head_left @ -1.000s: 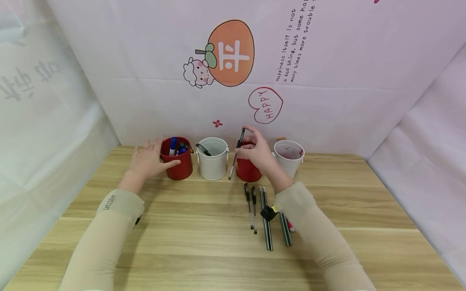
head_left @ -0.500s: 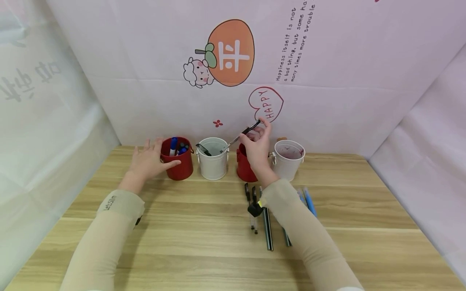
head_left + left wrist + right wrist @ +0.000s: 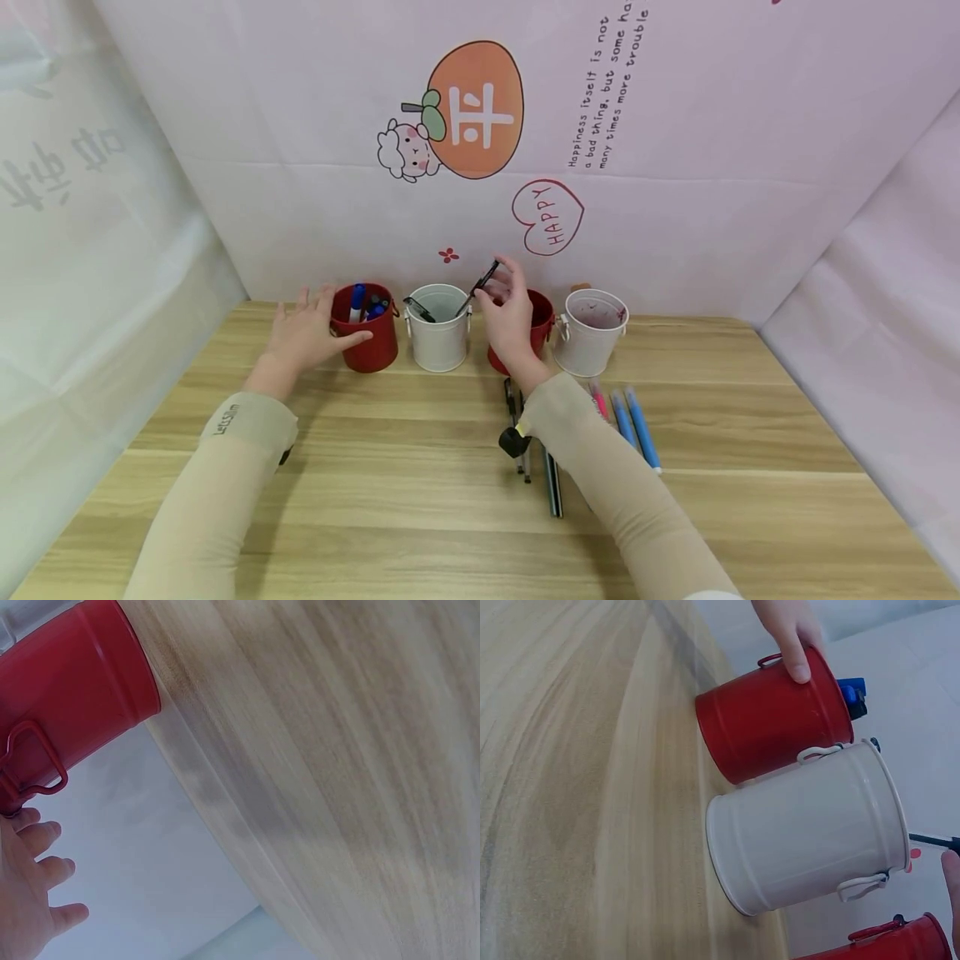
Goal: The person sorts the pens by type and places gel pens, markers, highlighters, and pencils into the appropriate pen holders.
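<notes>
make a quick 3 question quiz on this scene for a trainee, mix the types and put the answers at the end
1. How many red buckets stand on the table?
2. True or false: the left hand is holding a pen.
3. The lower end of the black pen in the right hand is at the mouth of: a) the leftmost bucket, b) the white bucket between the red ones, c) the rightmost bucket.

Key: 1. Two. 2. False; it rests against a red bucket. 3. b.
</notes>
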Demonstrator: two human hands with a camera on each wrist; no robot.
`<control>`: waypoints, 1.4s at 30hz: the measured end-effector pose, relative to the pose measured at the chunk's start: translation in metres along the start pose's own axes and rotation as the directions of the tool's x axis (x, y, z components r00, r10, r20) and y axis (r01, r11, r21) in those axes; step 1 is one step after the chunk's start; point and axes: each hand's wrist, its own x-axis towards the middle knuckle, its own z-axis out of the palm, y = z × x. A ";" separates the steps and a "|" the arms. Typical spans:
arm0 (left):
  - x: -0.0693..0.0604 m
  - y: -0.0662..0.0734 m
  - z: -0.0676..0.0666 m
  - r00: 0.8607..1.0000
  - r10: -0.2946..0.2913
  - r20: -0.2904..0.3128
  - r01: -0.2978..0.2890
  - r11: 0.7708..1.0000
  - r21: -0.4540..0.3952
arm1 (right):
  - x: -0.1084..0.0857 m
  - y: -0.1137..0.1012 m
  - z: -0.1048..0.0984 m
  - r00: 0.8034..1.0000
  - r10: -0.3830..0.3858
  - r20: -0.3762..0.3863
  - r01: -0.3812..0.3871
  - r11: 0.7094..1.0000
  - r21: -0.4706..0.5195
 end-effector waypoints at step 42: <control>-0.003 0.002 -0.003 1.000 -0.013 0.021 0.013 1.000 -0.011 | -0.016 -0.029 -0.036 0.875 0.115 0.470 0.026 0.959 -0.283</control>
